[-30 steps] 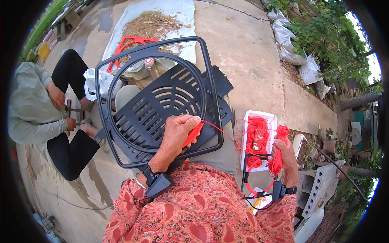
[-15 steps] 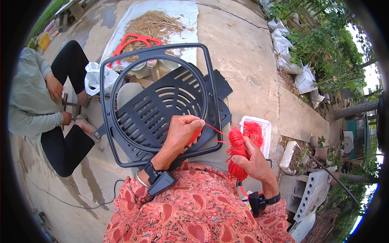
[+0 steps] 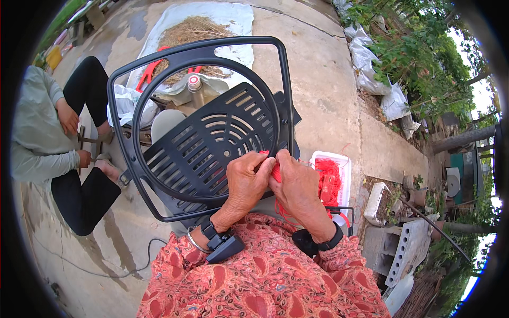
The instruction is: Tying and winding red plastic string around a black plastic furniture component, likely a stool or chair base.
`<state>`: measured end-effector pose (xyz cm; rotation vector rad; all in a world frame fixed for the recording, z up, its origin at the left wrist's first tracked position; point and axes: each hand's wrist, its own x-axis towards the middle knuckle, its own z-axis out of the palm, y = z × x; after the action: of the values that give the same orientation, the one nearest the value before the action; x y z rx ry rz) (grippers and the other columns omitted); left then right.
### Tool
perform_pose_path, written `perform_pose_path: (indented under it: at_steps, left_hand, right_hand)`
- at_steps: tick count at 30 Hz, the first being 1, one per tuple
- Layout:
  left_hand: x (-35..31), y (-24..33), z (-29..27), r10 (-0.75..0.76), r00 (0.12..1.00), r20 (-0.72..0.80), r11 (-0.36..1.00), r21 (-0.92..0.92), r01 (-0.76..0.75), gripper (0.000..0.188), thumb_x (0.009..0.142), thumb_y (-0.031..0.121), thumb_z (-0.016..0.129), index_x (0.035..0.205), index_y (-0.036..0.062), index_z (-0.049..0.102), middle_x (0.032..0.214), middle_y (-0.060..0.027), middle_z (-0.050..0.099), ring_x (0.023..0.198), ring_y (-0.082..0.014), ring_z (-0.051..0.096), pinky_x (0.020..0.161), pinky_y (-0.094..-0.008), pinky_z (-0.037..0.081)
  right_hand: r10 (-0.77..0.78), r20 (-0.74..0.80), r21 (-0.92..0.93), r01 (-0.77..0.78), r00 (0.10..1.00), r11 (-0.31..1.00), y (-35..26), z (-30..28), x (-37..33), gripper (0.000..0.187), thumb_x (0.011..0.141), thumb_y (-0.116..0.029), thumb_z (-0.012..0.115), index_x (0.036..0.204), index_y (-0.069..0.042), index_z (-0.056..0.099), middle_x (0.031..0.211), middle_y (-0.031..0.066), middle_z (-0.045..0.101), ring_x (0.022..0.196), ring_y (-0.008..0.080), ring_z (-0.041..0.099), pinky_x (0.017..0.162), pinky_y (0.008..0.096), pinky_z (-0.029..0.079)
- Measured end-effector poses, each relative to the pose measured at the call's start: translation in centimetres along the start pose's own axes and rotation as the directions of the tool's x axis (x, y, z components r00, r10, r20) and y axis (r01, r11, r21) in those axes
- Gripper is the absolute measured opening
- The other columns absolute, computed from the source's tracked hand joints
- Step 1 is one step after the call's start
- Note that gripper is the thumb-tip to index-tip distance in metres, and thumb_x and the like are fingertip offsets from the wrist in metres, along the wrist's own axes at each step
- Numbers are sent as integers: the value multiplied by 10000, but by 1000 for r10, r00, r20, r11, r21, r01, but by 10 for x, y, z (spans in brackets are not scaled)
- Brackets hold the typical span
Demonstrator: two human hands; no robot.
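My left hand [image 3: 245, 177] and my right hand [image 3: 298, 185] are drawn together at the lower right side of a black frame [image 3: 285, 79] with a large ring in it. Both are closed on red cord [image 3: 276, 173], a little of which shows between the thumbs. The right fingers cover most of the cord bundle, and loose strands hang below that hand. The frame is tilted up in front of my lap. Behind its ring lies a slotted black panel [image 3: 216, 156].
A white tub [image 3: 347, 177] of red cord [image 3: 328, 177] stands right of my hands. Beyond the frame are a bottle [image 3: 195, 90], a white plastic bag [image 3: 124, 106] and straw [image 3: 193, 32] on a sheet [image 3: 241, 16]. Another person [image 3: 40, 124] sits at the left.
My right hand has moved left and up with the cord bundle to meet my left hand, which has shifted slightly right. The black frame has tilted and now looks larger.
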<state>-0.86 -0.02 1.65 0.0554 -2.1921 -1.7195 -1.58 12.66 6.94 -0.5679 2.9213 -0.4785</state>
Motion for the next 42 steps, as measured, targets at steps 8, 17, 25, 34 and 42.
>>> perform_pose_path:
  at_steps: [8,17,25,34,42]
  left_hand:
    - [-2,-10,-6,-6,998,-56,997,83,11,100,810,76,713,826,-15,676,703,-163,619,596,-303,612,543,-359,454]
    - [0,-6,1,64,993,-104,996,65,-57,91,830,37,702,840,-40,657,654,-118,591,556,-174,548,535,-307,429]
    - [-10,-17,-1,-38,996,-79,996,82,44,98,832,66,680,839,-28,654,684,-161,599,584,-282,593,546,-357,441]
    - [-20,-23,13,38,999,-9,985,171,-36,138,830,131,659,766,10,646,700,-203,623,650,-415,619,566,-482,471]
    - [-19,-23,7,24,1000,17,970,243,-27,173,837,166,667,764,9,659,721,-210,636,661,-427,618,591,-502,479]
  right_hand:
    - [-163,-262,149,207,951,967,18,23,-24,423,755,-136,754,1118,-22,570,999,154,596,974,337,598,785,426,506]
    - [-222,-418,33,259,881,965,13,33,12,214,728,-88,717,887,-45,581,869,103,536,835,289,555,668,401,455]
    - [-313,-374,64,361,873,930,19,-3,15,201,806,-187,703,928,-44,633,940,80,622,911,256,581,727,368,462]
    - [-289,37,-348,283,957,894,-9,-2,67,280,768,-339,747,784,-69,677,699,143,664,728,275,693,634,390,523]
    - [-251,145,-309,285,957,907,-8,6,87,216,710,-260,760,731,-50,716,726,189,682,702,335,704,610,412,545]
